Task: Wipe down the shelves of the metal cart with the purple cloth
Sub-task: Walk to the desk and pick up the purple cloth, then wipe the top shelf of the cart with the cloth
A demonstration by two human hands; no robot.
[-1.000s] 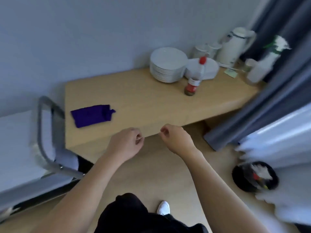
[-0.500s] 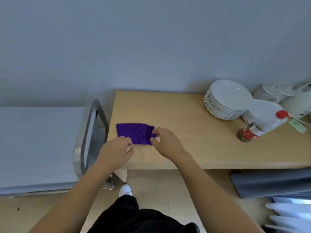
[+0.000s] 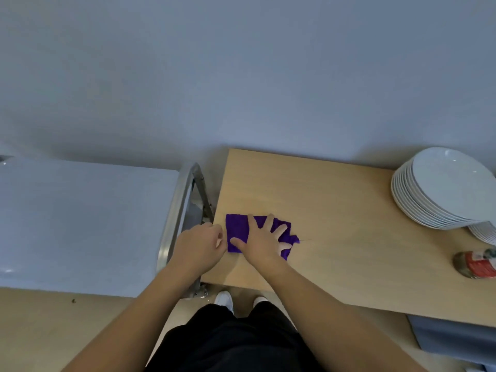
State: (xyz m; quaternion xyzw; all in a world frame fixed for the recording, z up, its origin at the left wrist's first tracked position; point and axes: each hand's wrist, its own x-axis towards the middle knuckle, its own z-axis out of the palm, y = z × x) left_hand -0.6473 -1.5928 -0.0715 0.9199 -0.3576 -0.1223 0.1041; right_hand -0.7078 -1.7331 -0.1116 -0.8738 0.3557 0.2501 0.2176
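Just off the left end of the wooden table (image 3: 335, 210), metal cart (image 3: 80, 224) with pale top and curved steel handle (image 3: 174, 218). At the table's far right end, stack of white plates (image 3: 442, 189), with a red-labelled bottle (image 3: 475, 264) nearer the front edge. Purple cloth (image 3: 237, 229) flat on the table near its left end. Presses it down with right hand (image 3: 261, 242), fingers straight and spread wide. Holds left hand (image 3: 200, 247) over the table's left edge, fingers curled beside the cloth; cannot tell whether pinching it.

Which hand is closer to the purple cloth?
Right. The right hand lies flat on the purple cloth, fingers spread. The left hand sits just beside the cloth's left edge, fingers curled; whether it touches is unclear.
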